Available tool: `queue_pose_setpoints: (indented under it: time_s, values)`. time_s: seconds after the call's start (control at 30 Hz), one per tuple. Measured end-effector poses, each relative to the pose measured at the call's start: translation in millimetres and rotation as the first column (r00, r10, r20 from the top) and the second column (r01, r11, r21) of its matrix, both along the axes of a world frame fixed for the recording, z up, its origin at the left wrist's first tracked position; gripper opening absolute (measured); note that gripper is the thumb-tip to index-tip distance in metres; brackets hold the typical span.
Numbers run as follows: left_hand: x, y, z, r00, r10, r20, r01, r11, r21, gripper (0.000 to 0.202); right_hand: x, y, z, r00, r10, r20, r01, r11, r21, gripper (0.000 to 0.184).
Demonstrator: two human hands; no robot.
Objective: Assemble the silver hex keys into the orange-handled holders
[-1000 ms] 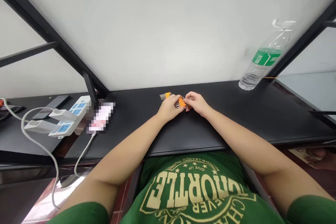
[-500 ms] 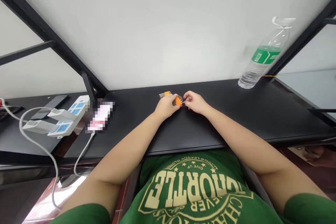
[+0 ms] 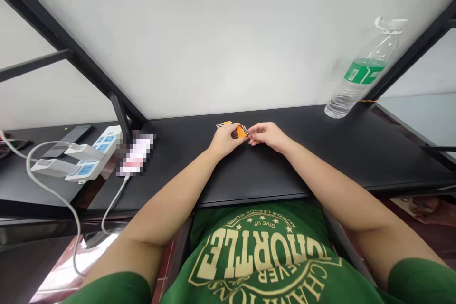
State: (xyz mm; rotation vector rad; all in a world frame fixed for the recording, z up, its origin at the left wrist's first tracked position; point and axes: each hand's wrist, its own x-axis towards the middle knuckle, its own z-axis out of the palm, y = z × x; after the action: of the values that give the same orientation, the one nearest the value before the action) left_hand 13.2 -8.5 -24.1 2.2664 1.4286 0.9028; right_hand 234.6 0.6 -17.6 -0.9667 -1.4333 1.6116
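green-labelled bottle [image 3: 364, 71] near pale wall [image 3: 228, 38], white power strip [image 3: 106, 140], two chargers [image 3: 85, 152] plugged in; dark phone [image 3: 73, 136] alongside

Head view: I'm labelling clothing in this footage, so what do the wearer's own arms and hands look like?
Short, plain green sleeves end above the elbows, with nothing worn below them that shows. The left hand and right hand are gloveless, with no watch or bracelet visible.
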Motion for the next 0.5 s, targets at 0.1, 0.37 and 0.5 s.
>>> queue_pose_setpoints:
  time_s: [0.1, 0.37, 0.5]
  values:
    - [1.8, -2.0, 2.0, 0.999, -0.019, -0.033, 0.019, 1.000, 0.013, 0.022, -4.1, -4.3, -0.7, 0.974, -0.107, 0.200, 0.062, 0.974, 0.219, 0.007]
    - [2.3, -1.7, 6.6, 0.981, 0.041, -0.191, -0.041, 0.999, 0.001, 0.021, 7.0, 3.0, 6.7, 0.764, -0.303, 0.569, 0.088, 0.924, 0.373, 0.023]
    - [2.4, -2.3, 9.4, 0.956, 0.023, -0.294, -0.034, 0.999, -0.031, 0.022, 14.0, 8.9, 11.9, 0.619, -0.292, 0.729, 0.009, 0.931, 0.365, 0.026]
